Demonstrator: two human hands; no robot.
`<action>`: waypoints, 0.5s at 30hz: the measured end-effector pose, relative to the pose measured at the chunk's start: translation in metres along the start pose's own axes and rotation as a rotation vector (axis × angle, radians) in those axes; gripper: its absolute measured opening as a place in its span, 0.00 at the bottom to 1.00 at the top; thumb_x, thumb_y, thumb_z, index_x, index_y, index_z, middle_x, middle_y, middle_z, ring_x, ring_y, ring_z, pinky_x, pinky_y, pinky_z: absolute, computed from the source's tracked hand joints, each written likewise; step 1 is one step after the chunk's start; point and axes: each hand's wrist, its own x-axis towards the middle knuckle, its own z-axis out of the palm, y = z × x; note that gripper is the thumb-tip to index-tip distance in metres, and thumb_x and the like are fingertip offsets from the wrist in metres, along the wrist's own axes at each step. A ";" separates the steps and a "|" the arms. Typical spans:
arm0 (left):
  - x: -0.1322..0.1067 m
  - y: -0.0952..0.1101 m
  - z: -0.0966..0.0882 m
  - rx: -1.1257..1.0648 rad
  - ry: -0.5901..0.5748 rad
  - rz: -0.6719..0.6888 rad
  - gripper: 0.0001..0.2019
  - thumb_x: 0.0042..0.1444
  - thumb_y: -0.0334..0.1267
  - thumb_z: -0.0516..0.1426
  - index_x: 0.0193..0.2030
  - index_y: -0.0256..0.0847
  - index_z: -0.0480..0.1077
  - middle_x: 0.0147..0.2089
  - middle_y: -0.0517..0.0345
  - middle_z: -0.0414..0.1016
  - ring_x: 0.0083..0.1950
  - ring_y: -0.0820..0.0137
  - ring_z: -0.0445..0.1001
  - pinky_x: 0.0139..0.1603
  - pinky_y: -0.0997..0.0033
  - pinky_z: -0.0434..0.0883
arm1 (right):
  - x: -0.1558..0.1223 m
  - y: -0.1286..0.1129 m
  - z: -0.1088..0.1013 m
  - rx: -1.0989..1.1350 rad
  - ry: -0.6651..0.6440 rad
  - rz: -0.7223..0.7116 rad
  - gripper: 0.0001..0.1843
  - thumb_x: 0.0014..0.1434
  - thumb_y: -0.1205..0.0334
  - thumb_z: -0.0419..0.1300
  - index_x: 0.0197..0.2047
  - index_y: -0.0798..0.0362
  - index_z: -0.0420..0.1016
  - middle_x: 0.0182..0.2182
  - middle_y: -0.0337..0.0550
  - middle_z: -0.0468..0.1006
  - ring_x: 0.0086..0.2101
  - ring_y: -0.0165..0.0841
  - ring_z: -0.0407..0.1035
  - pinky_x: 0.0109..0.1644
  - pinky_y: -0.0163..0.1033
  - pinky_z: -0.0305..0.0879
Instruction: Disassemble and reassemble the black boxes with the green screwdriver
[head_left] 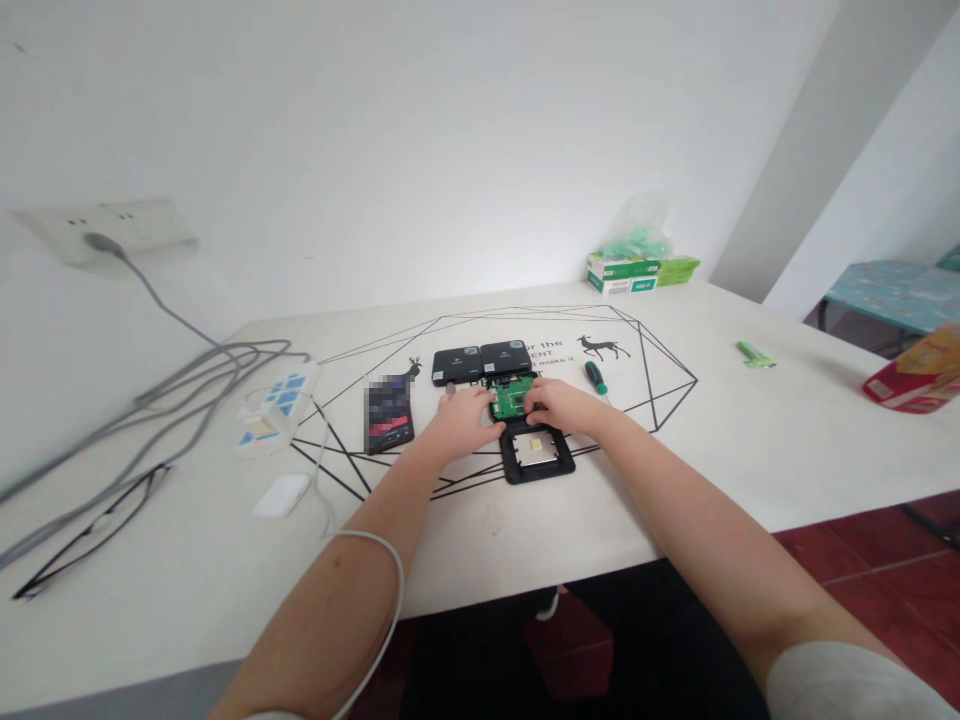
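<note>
A green circuit board [510,400] sits in a black case part between my hands. My left hand [461,425] grips the left side of the board, thumb near its lower edge and fingers bent. My right hand [561,405] holds the right edge with curled fingers; the exact fingertip contact is partly hidden. Just below lies a black square cover [559,468] with a silver metal plate and a small yellowish pad inside. Two closed black boxes [456,366] lie side by side behind the board. To the right of my right hand is a green-and-black screwdriver [595,377].
A phone [390,415] lies left of my hands. Farther left are a power strip [277,405], grey cables, a white case [283,495] and eyeglasses [97,530]. Green-and-white boxes [622,272] stand by the wall. A green packet [754,354] and red-yellow package [915,375] lie right.
</note>
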 end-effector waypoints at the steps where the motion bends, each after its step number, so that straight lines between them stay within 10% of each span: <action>1: 0.000 0.000 0.000 0.001 0.000 0.000 0.21 0.61 0.46 0.62 0.59 0.44 0.75 0.63 0.47 0.76 0.66 0.51 0.72 0.68 0.48 0.66 | 0.000 -0.001 -0.001 0.002 -0.004 0.000 0.03 0.59 0.69 0.68 0.38 0.55 0.82 0.39 0.45 0.74 0.38 0.33 0.69 0.44 0.36 0.62; 11: 0.002 -0.003 0.009 0.013 0.082 -0.073 0.32 0.65 0.50 0.60 0.71 0.38 0.63 0.67 0.39 0.71 0.68 0.46 0.68 0.68 0.44 0.64 | 0.005 -0.018 -0.006 0.027 0.142 -0.062 0.08 0.64 0.63 0.65 0.45 0.56 0.80 0.40 0.46 0.80 0.39 0.33 0.72 0.46 0.36 0.63; 15: 0.005 -0.006 0.012 0.020 0.103 -0.072 0.31 0.65 0.47 0.59 0.72 0.39 0.62 0.69 0.39 0.70 0.70 0.44 0.67 0.67 0.43 0.64 | 0.030 -0.029 -0.006 -0.087 -0.002 -0.017 0.15 0.62 0.64 0.64 0.52 0.57 0.80 0.45 0.51 0.83 0.42 0.38 0.75 0.46 0.37 0.65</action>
